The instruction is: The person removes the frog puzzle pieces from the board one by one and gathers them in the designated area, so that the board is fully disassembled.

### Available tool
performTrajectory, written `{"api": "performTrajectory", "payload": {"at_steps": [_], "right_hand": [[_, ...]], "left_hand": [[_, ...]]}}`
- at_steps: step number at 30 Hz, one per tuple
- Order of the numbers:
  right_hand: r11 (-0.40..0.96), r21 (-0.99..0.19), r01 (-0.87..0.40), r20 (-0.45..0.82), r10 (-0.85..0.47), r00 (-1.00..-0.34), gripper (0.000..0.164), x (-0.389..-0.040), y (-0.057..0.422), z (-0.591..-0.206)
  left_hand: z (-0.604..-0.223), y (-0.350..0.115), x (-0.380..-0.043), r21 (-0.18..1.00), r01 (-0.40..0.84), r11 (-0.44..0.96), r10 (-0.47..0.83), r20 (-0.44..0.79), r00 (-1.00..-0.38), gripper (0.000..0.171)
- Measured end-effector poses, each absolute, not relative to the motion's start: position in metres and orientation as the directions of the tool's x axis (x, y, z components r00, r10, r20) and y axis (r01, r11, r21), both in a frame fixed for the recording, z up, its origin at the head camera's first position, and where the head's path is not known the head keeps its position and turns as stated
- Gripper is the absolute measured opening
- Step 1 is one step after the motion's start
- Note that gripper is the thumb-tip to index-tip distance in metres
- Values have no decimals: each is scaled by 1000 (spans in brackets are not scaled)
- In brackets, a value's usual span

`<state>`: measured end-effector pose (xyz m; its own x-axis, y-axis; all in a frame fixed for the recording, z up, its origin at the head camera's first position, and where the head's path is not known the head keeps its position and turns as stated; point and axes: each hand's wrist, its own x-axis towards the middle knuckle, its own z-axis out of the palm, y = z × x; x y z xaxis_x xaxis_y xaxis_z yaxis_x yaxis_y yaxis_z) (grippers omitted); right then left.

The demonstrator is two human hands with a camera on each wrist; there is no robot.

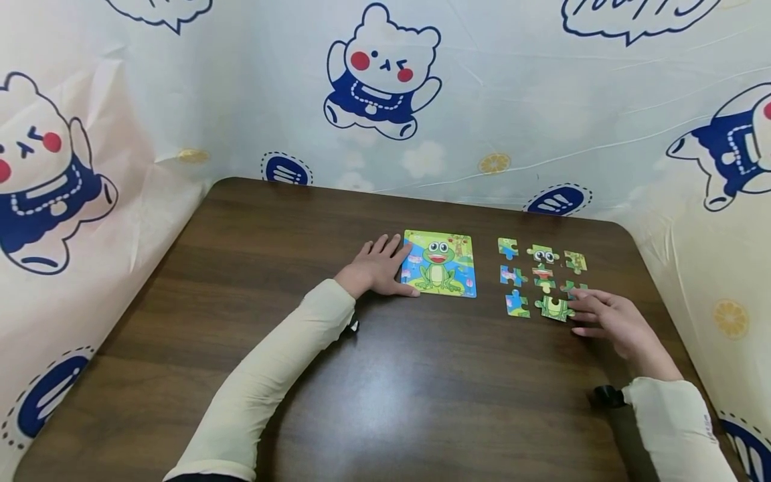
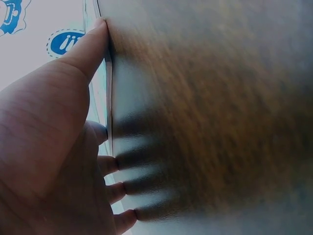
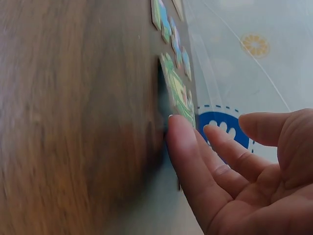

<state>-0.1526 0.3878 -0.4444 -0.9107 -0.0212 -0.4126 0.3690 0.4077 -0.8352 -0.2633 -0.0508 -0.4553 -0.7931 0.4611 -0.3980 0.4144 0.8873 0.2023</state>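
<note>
A square frog picture board (image 1: 438,264) lies on the wooden table. My left hand (image 1: 378,266) is spread at its left side, with fingertips at the board's edge; in the left wrist view the thumb (image 2: 93,46) and fingertips touch the table surface. Over the lower right of a group of jigsaw pieces, my right hand (image 1: 611,321) holds a green frog-body jigsaw piece (image 1: 554,308) by its right edge. Seen from the right wrist, that piece (image 3: 176,88) tilts up with a dark shadow below it, and the fingertips partly hide its near end.
Several other pieces sit in loose rows, among them an eyes piece (image 1: 543,254), a blue corner piece (image 1: 517,304) and a green piece (image 1: 575,262). Another piece (image 1: 572,288) is close to the right fingers. Behind the table (image 1: 361,375) hangs a printed curtain (image 1: 265,80).
</note>
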Motion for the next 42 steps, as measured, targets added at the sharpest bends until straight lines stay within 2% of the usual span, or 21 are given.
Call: {"api": "performTrajectory", "payload": {"at_steps": [5,10,12,19,22,25,27,34,42], "right_hand": [[408,-837,365,-407,-18,-913,62,-151,401,-442],[241,-916,322,-347,-72,-935,26,-153,419,-427],[183,-940,289,-310,-98,-946,20,-156,425,-415],[308,-928,209,-237,-57,-970,21,-170,427,-366],[306,-932,193,-217,-44,-975,21,-177,418,-356],[286,-942,175,-202,-67,-977,21,-187,402,-355],[332,-930,158,-197,-85,-977,25,-194,389,-357],[535,-831,151,-243,-106,-964,61,-220,331,-361],[517,-848,121,-229,-151,-962,56,-236,284,-362]], "left_hand": [[-454,-51,-264,196,412,890,456,-409,-790,107],[-454,-51,-264,193,413,890,455,-404,-793,108],[-454,-51,-265,195,415,889,458,-401,-793,108],[-454,-51,-265,194,414,889,457,-398,-796,108],[-453,-51,-265,188,415,890,455,-396,-798,107],[-453,-51,-264,189,410,892,451,-401,-797,108],[-454,-51,-264,194,407,893,451,-408,-794,108],[-455,-50,-266,200,412,889,458,-408,-790,108],[-457,-51,-266,199,420,886,464,-407,-787,109]]}}
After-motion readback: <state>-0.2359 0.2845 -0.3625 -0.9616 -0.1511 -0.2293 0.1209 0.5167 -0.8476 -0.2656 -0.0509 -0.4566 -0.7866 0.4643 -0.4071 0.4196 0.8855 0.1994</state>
